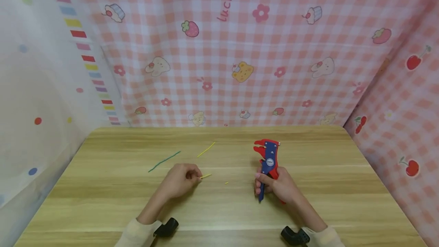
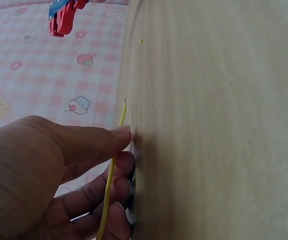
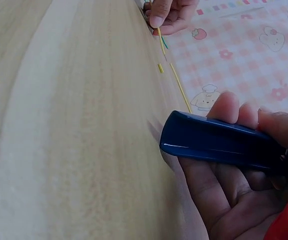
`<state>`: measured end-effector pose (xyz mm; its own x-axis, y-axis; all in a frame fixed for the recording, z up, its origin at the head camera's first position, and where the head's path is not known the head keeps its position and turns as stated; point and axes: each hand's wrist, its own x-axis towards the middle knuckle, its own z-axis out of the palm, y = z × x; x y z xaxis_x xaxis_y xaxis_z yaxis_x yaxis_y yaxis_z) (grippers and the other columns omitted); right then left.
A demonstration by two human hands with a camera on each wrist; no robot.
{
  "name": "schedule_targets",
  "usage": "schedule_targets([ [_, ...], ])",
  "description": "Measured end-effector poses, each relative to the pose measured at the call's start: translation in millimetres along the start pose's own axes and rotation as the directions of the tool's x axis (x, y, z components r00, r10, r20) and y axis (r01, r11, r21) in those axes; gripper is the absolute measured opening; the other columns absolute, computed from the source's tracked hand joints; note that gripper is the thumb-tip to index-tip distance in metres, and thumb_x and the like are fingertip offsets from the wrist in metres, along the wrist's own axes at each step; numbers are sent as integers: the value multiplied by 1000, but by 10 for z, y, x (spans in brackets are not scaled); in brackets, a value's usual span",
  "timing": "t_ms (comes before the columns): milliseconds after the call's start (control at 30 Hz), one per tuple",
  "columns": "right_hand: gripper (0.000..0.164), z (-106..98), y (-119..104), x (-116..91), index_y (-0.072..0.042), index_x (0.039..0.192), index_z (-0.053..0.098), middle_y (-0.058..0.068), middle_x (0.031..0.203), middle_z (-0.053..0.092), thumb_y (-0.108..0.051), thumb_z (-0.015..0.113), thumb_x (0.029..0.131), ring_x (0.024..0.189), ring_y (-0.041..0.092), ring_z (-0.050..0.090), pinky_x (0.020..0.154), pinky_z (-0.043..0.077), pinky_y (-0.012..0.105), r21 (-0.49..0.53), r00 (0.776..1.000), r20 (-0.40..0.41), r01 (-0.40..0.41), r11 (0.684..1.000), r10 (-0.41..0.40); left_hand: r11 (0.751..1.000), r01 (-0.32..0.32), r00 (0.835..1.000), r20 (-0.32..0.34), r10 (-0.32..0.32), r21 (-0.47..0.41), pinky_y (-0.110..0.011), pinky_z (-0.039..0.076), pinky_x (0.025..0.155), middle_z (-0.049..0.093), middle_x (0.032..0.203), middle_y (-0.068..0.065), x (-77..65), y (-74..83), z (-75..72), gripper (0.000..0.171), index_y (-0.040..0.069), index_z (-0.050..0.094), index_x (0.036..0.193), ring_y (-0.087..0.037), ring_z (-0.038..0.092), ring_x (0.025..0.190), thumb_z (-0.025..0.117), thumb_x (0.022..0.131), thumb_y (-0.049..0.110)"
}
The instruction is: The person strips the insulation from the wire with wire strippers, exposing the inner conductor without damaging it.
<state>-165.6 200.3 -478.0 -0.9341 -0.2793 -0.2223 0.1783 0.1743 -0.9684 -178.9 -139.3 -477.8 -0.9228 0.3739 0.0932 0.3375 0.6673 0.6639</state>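
My left hand (image 1: 182,180) pinches a yellow wire (image 2: 107,192) between thumb and fingers, low over the table. A short bare metal tip shows at the wire's end, pointing right. My right hand (image 1: 282,186) grips red and blue wire strippers (image 1: 271,153), fingers around the handles and the jaws pointing away from me. In the right wrist view the blue handle (image 3: 219,140) lies across the fingers. Between the hands, a small yellow piece of insulation (image 1: 226,182) lies on the table, apart from both.
On the wooden table (image 1: 219,216), a green wire (image 1: 164,161) lies beyond the left hand and another yellow wire (image 1: 206,149) lies farther back. A pink checked curtain (image 1: 219,48) hangs along the table's back edge, with more cloth at both sides.
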Motion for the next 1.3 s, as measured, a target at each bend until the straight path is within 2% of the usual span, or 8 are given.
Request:
schedule_targets([
  [267, 31, -20, 10, -4, 5, 122, 51, 9, 88, 69, -18, 62, 103, 80, 26, 74, 75, 63, 38, -8, 1000, 7, -4, 1000, 4, 1000, 6, 1000, 22, -6, -10, -20, 41, 59, 57, 68, 9, 4, -17, -2, 10, 14, 73, 82, -2, 48, 61, 74, 84, 4],
  [467, 32, -55, 12, -12, 5, 123, 50, 9, 87, 69, -18, 62, 103, 79, 26, 74, 75, 62, 37, 0, 1000, -6, -8, 1000, 8, 1000, -20, 999, 47, 21, -16, -20, 42, 58, 58, 69, 9, 45, -26, 12, 11, 13, 73, 84, -2, 49, 62, 75, 82, 2],
  [600, 31, -65, -2, -28, 5, 122, 50, 9, 88, 69, -17, 61, 104, 79, 25, 73, 76, 63, 38, 6, 1000, -2, -12, 1000, 12, 999, -31, 998, 57, 32, -22, -20, 42, 58, 58, 70, 9, 64, -28, 17, 8, 13, 73, 85, -2, 49, 62, 78, 84, 7],
  [800, 32, -44, -13, -28, 5, 121, 52, 8, 87, 69, -20, 63, 103, 79, 24, 74, 77, 62, 37, 10, 1000, 14, -13, 1000, 13, 999, -35, 999, 39, 36, -29, -21, 43, 59, 57, 70, 9, 36, -61, 1, 9, 17, 71, 85, -4, 50, 63, 77, 90, 12],
  [1133, 28, 9, -12, -2, 2, 117, 54, 8, 86, 69, -20, 64, 102, 77, 25, 73, 76, 62, 38, 5, 1000, 12, -8, 1000, 8, 999, -34, 999, 26, 35, -38, -21, 46, 62, 59, 72, 8, 50, -89, -48, 3, 13, 71, 90, -5, 52, 66, 73, 93, 13],
  [1300, 29, -6, -6, -1, 3, 117, 54, 7, 84, 69, -20, 65, 102, 76, 24, 73, 74, 62, 37, -6, 1000, 2, 0, 1000, 0, 998, -59, 998, -30, 58, -23, -22, 47, 65, 60, 75, 6, 115, -56, -43, 2, 9, 72, 92, -6, 53, 70, 70, 92, 10],
])
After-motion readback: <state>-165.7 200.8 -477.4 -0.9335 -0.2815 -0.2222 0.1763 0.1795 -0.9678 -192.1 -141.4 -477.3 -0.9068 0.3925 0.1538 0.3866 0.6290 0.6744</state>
